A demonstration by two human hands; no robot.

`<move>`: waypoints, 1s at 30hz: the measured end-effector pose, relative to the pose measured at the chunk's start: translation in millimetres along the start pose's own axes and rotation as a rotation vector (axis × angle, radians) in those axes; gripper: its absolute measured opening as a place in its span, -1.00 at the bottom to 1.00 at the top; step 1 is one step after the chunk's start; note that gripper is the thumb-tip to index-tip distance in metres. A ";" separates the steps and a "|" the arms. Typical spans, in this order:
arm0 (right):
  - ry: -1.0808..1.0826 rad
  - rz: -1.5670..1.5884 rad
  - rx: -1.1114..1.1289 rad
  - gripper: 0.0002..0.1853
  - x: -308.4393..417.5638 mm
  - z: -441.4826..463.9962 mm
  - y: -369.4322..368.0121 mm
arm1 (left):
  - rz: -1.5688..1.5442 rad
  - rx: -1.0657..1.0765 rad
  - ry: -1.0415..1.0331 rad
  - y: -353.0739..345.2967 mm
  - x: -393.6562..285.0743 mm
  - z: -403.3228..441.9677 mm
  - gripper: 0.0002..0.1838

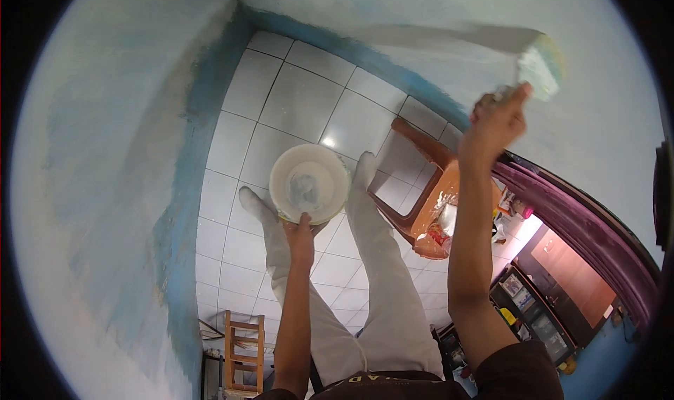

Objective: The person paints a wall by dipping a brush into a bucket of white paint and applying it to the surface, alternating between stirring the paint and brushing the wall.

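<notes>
A white round bucket (279, 182) hangs in front of my legs, with some whitish paste at its bottom. My left hand (303, 235) grips its near rim, thumb on the inside and fingers underneath. At the upper right, my right hand (495, 126) is closed round the handle of a spreading tool (540, 68). White paste coats the tool's blade, which is at the pale wall (435, 49) and slightly blurred. Blue paint shows along the wall's lower edge.
An orange plastic chair (428, 221) with items on its seat stands right of my legs. A wooden ladder (244, 351) is at the lower left. Purple curtain (576, 217) and a dark cabinet (537, 316) are at the right. White tiles (298, 94) cover the floor.
</notes>
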State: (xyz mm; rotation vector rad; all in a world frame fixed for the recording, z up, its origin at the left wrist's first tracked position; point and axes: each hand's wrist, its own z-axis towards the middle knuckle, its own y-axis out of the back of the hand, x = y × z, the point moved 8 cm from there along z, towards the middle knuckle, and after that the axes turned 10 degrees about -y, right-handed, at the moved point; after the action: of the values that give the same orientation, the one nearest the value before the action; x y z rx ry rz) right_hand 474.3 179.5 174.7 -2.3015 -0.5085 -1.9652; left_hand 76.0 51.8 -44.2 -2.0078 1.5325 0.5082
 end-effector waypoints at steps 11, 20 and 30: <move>-0.598 -0.353 0.179 -0.42 -282.8 48.5 3.5 | 0.109 0.058 -0.012 -40.0 6.5 -16.2 -0.28; -0.372 -0.055 0.213 -0.45 19.5 -18.9 21.9 | 0.167 0.152 -0.045 -54.1 -12.9 -37.5 -0.29; 0.023 -0.355 0.112 -0.33 -206.3 75.9 -9.2 | 0.229 0.102 -0.066 -48.0 -14.4 -33.5 -0.28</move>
State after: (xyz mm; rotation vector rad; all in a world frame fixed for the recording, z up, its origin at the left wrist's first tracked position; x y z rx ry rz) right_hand 517.5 166.7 -40.6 -2.2402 -1.0598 -2.0381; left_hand 117.0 50.5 0.0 -1.7323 1.7217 0.5683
